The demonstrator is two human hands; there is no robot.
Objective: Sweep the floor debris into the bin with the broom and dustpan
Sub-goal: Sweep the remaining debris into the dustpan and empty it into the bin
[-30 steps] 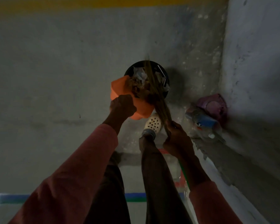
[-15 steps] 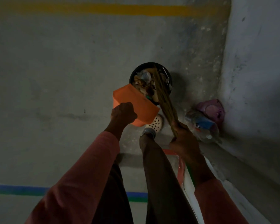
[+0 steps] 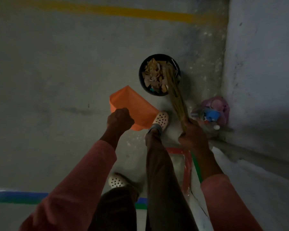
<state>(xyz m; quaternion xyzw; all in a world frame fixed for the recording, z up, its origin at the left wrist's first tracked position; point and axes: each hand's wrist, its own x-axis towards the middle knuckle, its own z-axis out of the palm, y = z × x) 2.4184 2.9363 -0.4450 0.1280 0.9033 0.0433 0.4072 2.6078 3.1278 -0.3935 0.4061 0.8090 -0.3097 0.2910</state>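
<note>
Where a blue and green stripe [image 3: 15, 196] crosses the near edge of the floor [image 3: 57, 72], the person stands in dark trouser legs [image 3: 162, 180] and two white perforated shoes, the left shoe [image 3: 116, 180] just beyond the stripe and the right shoe [image 3: 161, 120] set further forward. Pink sleeves [image 3: 77, 180] cover both forearms. The left hand [image 3: 120, 120] is closed in a fist at the near side of the orange dustpan [image 3: 135, 105] and holds it; the gripped part is hidden by the fingers. The dustpan is held above the floor, just left of the right shoe and on the near left side of the bin [image 3: 141, 84], apart from its rim. The right hand [image 3: 193, 137] is wrapped tight around the broom [image 3: 175, 95] at the base of its straw bundle, with a green handle [image 3: 197, 165] running back under the forearm. The bristle tips reach over the right part of the bin opening; contact with the contents cannot be determined. The round black bin stands on the floor near its right edge, close to the wall [image 3: 265, 64], and holds debris [image 3: 154, 72] of paper and cardboard scraps up near its rim. A pink bag [image 3: 222, 104] and plastic bottles [image 3: 210, 114] lie in the floor corner right of the broom, against the wall. A yellow stripe [image 3: 140, 13] runs along the far edge.
</note>
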